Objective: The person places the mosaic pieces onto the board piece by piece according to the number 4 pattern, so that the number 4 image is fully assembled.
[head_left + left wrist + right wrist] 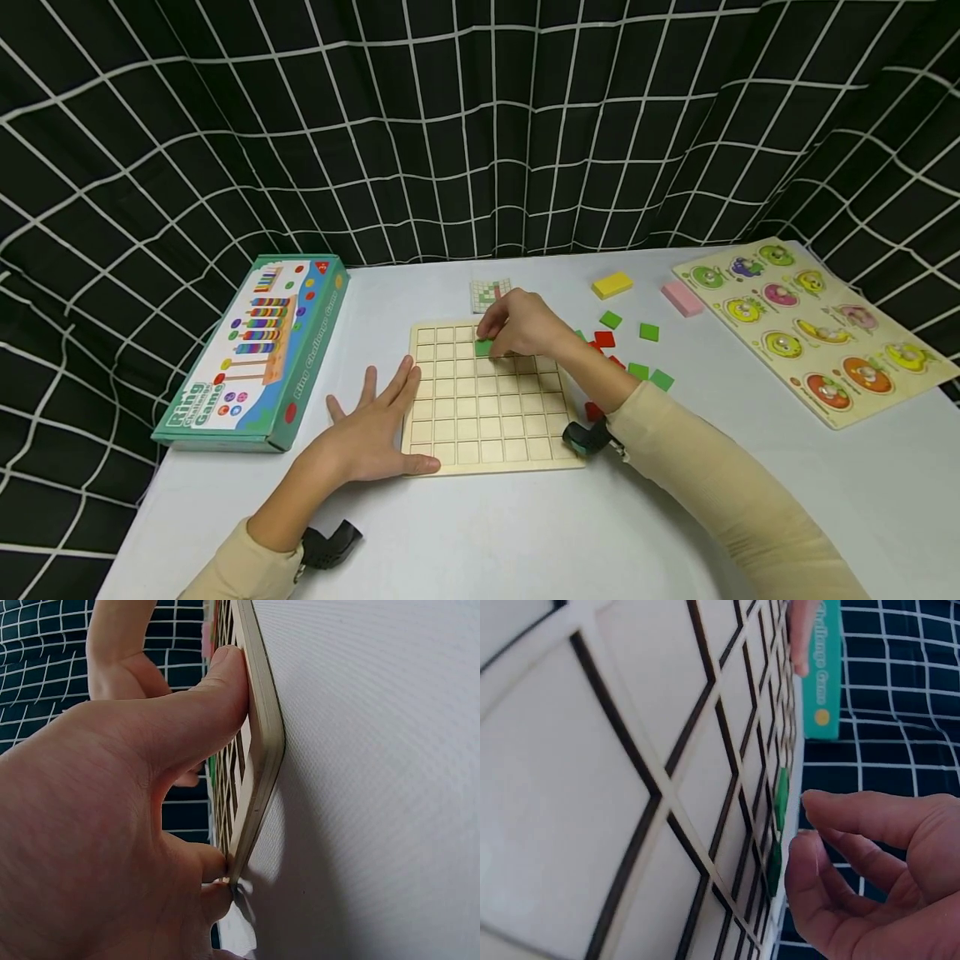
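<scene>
A square wooden board (480, 408) with a grid of shallow cells lies on the table. My left hand (367, 437) rests at its left side, fingers spread; the left wrist view shows the thumb (225, 682) pressing on the board's front corner. Over the board's far rows, my right hand (525, 323) is held with bent fingers, the fingertips right by a green tile (483, 348) in the grid. Two green tiles (781, 799) sit side by side in the right wrist view, with nothing visible between thumb and fingertips there. The hand partly hides the far cells.
Behind the board lies a small pattern card (489, 294). Loose green tiles (649, 332) and red tiles (604, 339) lie to the right, near a yellow block (612, 285) and a pink block (682, 298). A game box (255, 358) is left; a fruit puzzle board (817, 333) is far right.
</scene>
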`<control>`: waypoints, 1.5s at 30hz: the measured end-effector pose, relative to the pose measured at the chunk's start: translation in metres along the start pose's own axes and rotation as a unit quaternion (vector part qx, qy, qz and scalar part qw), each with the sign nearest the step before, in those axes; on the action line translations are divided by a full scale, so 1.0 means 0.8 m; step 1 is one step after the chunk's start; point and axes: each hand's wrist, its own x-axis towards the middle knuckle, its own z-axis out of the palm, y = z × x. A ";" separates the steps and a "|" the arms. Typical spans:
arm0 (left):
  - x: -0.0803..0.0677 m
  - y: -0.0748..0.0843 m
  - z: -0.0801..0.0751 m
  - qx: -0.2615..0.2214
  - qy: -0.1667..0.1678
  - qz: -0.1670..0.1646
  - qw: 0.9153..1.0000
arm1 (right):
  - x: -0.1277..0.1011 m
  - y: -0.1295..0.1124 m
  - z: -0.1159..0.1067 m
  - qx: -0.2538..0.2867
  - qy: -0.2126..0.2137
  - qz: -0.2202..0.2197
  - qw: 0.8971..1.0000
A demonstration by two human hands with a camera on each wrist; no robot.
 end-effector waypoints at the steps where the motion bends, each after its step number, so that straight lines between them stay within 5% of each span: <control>1: 0.000 0.000 0.000 0.001 -0.001 0.000 1.000 | -0.002 0.000 -0.002 0.003 0.002 0.001 1.000; 26: -0.002 0.002 -0.002 -0.006 0.003 0.006 1.000 | -0.046 0.041 -0.071 0.019 0.077 0.015 0.997; 45: -0.002 0.002 -0.002 -0.008 0.001 0.008 1.000 | -0.073 0.079 -0.112 0.020 0.141 0.077 0.987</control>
